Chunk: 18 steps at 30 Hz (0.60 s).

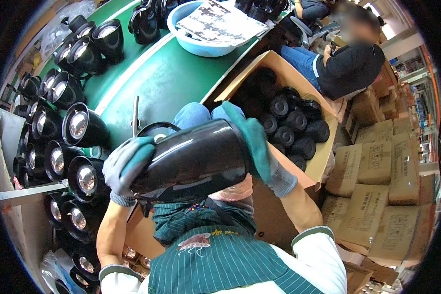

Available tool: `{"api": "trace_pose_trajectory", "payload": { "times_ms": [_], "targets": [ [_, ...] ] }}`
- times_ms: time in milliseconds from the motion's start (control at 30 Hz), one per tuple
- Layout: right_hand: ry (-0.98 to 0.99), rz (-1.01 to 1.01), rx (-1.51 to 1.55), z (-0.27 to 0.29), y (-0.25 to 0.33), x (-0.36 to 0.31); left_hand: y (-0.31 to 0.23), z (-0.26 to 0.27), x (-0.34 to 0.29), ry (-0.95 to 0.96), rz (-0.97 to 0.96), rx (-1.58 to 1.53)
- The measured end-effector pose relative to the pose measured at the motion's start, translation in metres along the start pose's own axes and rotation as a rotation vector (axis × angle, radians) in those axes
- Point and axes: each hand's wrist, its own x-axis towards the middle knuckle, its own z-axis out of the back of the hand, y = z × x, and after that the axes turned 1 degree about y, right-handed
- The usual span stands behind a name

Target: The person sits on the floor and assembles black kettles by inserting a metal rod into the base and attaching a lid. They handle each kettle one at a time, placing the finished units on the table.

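Observation:
A glossy black jug body (196,159) lies on its side across my lap, tilted with its right end higher. My left hand (128,164), in a grey glove with teal palm, grips its left end, and the thumb presses on the wall. Against the right end rests the palm of my gloved right hand (254,142), its fingers stretched out flat past the rim. Behind the jug a thin black curved handle or band (154,126) shows in part. The jug's end faces are hidden from view.
Many black jugs with shiny liners (78,125) stand stacked on the left. A green worktable (147,81) carries a light blue basin (201,46) with a printed sheet. A carton (323,166) of round black parts stands at right, near brown boxes (357,196) and a seated person (353,63).

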Motion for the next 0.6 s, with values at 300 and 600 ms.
{"api": "trace_pose_trajectory", "payload": {
  "times_ms": [300, 600],
  "targets": [
    [-0.102, 0.191, -0.228, -0.035, 0.011, -0.009, -0.011, -0.02, -0.004, 0.0, 0.415, -0.396],
    [-0.047, 0.052, -0.053, -0.009, 0.005, -0.001, -0.024, 0.006, 0.021, 0.083, 0.132, -0.085]
  ]
}}
